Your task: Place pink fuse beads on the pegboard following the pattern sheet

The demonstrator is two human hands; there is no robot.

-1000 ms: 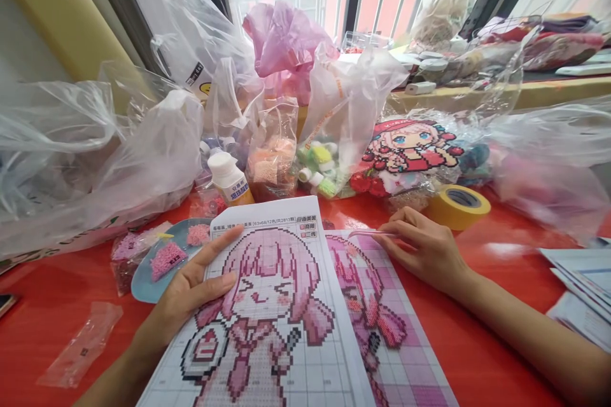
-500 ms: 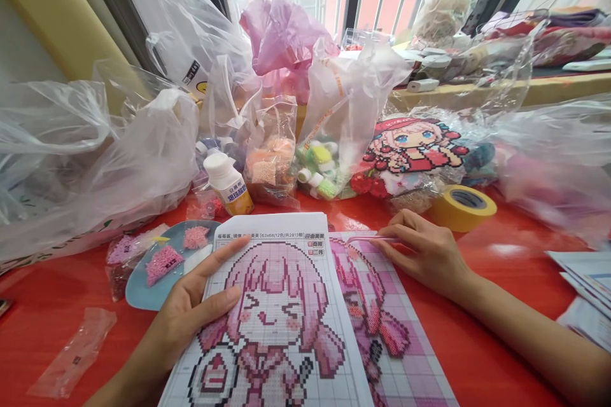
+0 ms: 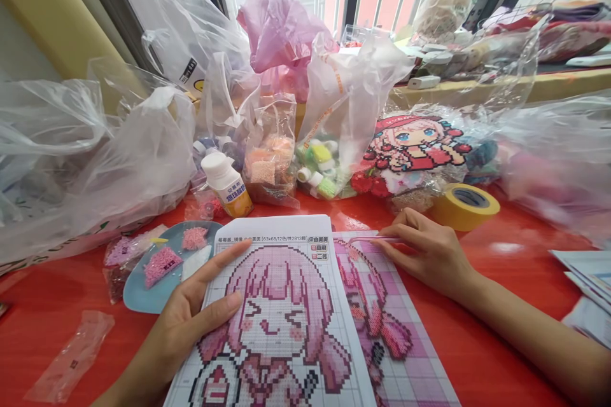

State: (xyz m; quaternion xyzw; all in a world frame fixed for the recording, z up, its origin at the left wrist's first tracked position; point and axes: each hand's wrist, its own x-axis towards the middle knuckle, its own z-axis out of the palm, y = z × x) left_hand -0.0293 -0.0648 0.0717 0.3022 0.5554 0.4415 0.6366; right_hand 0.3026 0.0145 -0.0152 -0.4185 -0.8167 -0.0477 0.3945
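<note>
My left hand [image 3: 200,305] grips a printed pixel-pattern sheet [image 3: 281,267] along its left side, thumb in front and index finger stretched along the top corner. A pink-haired character is printed on it. To the right, a pegboard [image 3: 420,356] with a pink and dark bead picture [image 3: 394,334] is partly covered by the sheet. Pinched in my right hand [image 3: 424,251] are thin pink tweezers [image 3: 384,240], their bent tip over the bead picture's upper part. Left of the sheet, a light blue plate [image 3: 143,289] bears small bags of pink beads [image 3: 162,266].
Behind stand a white-capped bottle [image 3: 224,181], a bag of orange beads [image 3: 270,165], a plastic bag of green and white bottles [image 3: 329,140] and a finished bead character [image 3: 415,143]. A yellow tape roll [image 3: 465,206] lies beyond my right hand. Papers [image 3: 585,283] sit at the right.
The pattern sheet has shifted slightly right and down in view, with my left hand still on it. My right hand and the tweezers have hardly moved.
</note>
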